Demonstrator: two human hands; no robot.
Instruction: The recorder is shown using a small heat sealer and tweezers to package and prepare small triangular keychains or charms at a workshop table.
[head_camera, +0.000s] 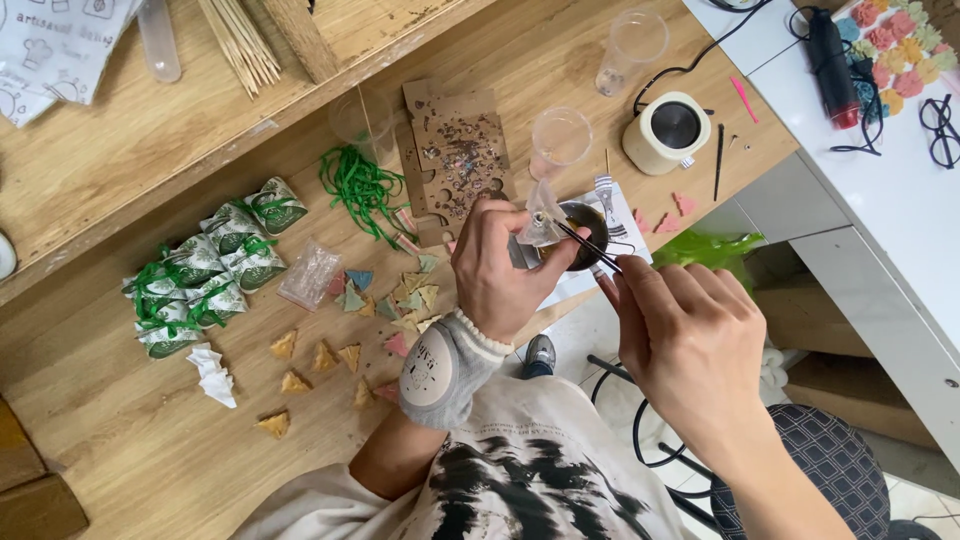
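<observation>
My left hand (497, 268) pinches a small clear plastic packet (541, 222) above a dark round bowl (587, 232) on the wooden table (130, 430). My right hand (683, 335) grips thin black tweezers (588, 246) whose tips reach into the packet's mouth. A grey knitted cuff covers my left wrist. Small triangular pieces (400, 298) in tan, teal and pink lie scattered just left of my left hand.
Green-and-white wrapped bundles (205, 270) tied with green ribbon sit at left, with loose green ribbon (362, 188) and a stained cardboard sheet (458, 158) behind. Clear plastic cups (561, 138), a cream round device (668, 130), bamboo skewers (240, 40) and a white side table (890, 180) stand beyond.
</observation>
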